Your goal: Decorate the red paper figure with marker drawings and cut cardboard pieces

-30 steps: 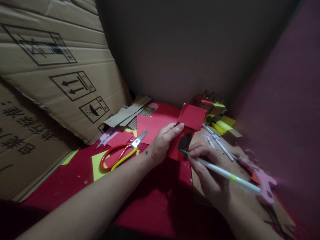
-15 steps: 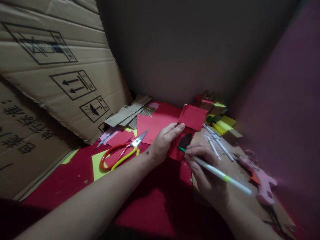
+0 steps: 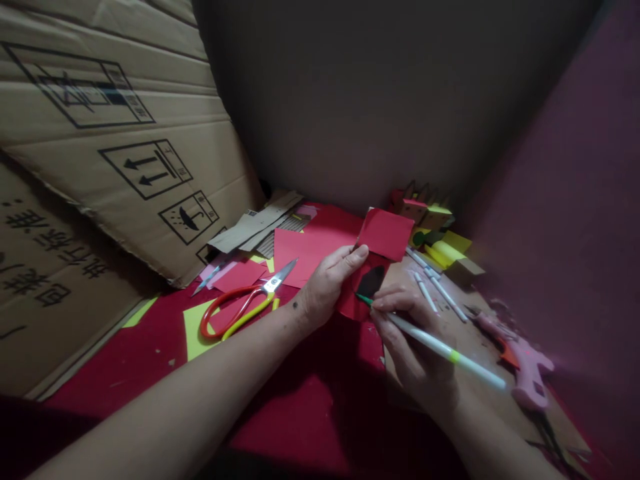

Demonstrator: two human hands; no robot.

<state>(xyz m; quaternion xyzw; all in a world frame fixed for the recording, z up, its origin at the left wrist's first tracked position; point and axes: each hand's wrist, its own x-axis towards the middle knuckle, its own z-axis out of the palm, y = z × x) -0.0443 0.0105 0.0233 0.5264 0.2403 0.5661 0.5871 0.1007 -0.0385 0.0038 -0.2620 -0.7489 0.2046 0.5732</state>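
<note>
My left hand (image 3: 334,287) is closed on a folded piece of red paper (image 3: 386,233), its thumb lying on the near edge. A dark patch (image 3: 371,281) shows on the lower part of the paper; whether it is colour or shadow I cannot tell. My right hand (image 3: 413,333) pinches a white marker pen (image 3: 430,345) with a green tip and a yellow-green band. The tip is at the paper, beside the dark patch. Left of my left wrist, scissors (image 3: 250,303) with red and yellow handles lie on paper scraps, blades partly apart.
Cardboard strips (image 3: 255,227) and red sheets (image 3: 295,253) lie behind my left hand. On the right, several white markers (image 3: 447,297) and a pink glue gun (image 3: 525,373) rest on a board. A large cardboard box (image 3: 125,133) stands at left. Small cardboard pieces (image 3: 430,212) sit at the back.
The marker has shifted very slightly, its back end a little lower and to the right. Both hands keep nearly the same place.
</note>
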